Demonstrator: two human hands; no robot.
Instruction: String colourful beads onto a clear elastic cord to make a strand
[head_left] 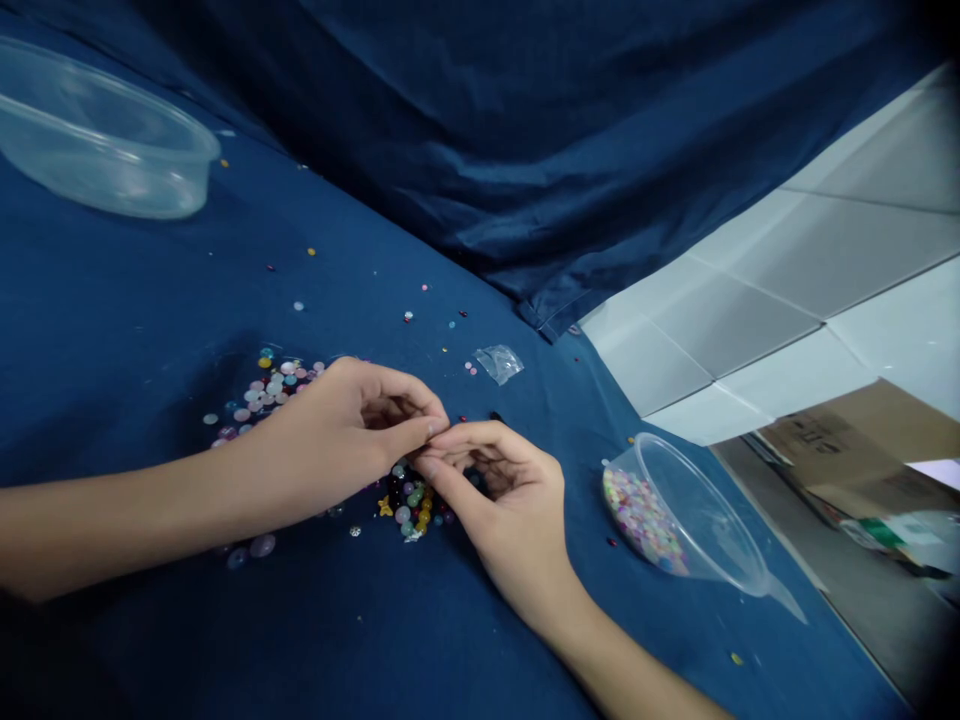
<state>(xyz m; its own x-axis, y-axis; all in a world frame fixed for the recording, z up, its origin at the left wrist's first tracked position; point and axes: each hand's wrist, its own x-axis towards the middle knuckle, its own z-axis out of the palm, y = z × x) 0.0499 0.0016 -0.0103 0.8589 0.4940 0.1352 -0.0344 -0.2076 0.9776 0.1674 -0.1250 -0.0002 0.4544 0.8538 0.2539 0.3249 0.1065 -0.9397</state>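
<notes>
My left hand (349,425) and my right hand (502,480) meet at their fingertips, each with thumb and forefinger pinched together. Whatever lies between the fingertips is too small or too hidden to make out. Just below them is a cluster of round beads (409,505) in yellow, green, lilac and black; whether these are strung together I cannot tell. A gold butterfly-shaped charm (385,507) sits at the cluster's left side. Behind my left hand lies a heap of loose pink, white and blue beads (266,390), partly covered by the hand and forearm.
A clear plastic scoop (697,515) with many small pastel beads rests at the right. At the upper left stands a clear plastic tub (161,185). A small clear plastic bag (499,364) and scattered beads lie on the blue cloth (187,650). Beyond the edge is a cardboard box (862,440).
</notes>
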